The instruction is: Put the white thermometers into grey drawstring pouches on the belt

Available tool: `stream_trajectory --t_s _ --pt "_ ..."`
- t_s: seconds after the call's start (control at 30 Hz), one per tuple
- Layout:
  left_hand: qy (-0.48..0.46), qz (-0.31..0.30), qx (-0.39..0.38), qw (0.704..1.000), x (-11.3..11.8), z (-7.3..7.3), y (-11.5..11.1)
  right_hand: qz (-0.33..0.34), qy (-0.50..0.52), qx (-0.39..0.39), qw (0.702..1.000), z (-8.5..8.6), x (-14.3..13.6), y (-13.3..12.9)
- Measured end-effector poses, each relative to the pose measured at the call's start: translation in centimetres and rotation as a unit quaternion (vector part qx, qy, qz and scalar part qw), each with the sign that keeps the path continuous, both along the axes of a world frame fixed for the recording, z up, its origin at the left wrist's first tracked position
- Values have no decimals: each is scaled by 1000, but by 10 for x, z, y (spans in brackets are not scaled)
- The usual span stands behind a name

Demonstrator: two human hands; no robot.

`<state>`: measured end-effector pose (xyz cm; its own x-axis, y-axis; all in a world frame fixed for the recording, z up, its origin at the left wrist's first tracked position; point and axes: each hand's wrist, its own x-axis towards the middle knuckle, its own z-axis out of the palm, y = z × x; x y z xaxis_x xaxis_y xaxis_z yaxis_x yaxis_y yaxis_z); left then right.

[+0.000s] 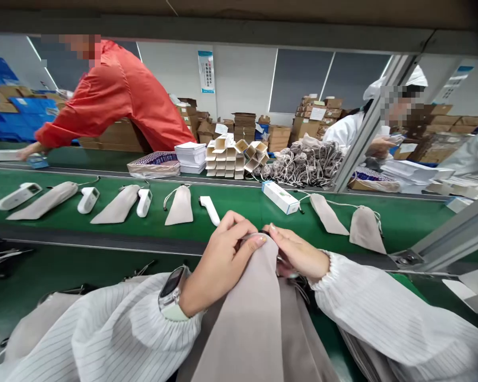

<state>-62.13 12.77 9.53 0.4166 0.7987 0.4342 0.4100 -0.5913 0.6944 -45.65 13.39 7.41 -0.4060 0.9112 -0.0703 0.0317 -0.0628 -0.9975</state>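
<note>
A long grey-beige drawstring pouch [247, 313] hangs toward me in the middle of the head view, its gathered end at the top. My left hand [229, 260] is closed on that end, thumb and fingers pinching the cloth. At the same end, on the other side, my right hand [297, 249] pinches the pouch; some of its fingers are hidden behind the cloth. More grey pouches [302, 334] lie beneath it. Just beyond my hands, a white handheld thermometer [210, 210] rests on the green conveyor belt [242, 199].
Along the belt lie several pouches [179, 206], more thermometers [88, 200] and a white box [281, 197]. Behind stand open cartons [226, 158] and a heap of pouches [306, 162]. A metal post [368, 122] slants at right. A co-worker in red [123, 95] leans over at left; another sits at right.
</note>
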Motion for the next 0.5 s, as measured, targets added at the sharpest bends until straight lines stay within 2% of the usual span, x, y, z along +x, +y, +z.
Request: stream_trajectory --t_s 0.1,0.2,0.27,0.3,0.37,0.43,0.47,0.5 --pt "9 -22 -14 1000 0 -1 2 6 -116 142 983 -2 -2 -8" --pt "27 -34 -27 999 0 -4 2 28 -236 312 920 -2 -2 -15" --pt "42 -16 -24 999 -2 -2 1 41 -273 366 888 -2 4 -11" --pt "54 2 -26 998 -5 1 0 14 -276 382 882 -3 10 -5" --pt "102 6 -76 992 -10 11 -5 -120 -264 396 871 -4 29 13" --pt "149 -51 -179 971 -15 23 -11 -291 -249 403 831 -5 50 34" --pt "149 -88 -232 957 -17 28 -14 -346 -245 408 809 -5 59 42" --pt "126 -118 -272 947 -18 32 -17 -365 -242 411 800 -4 65 48"
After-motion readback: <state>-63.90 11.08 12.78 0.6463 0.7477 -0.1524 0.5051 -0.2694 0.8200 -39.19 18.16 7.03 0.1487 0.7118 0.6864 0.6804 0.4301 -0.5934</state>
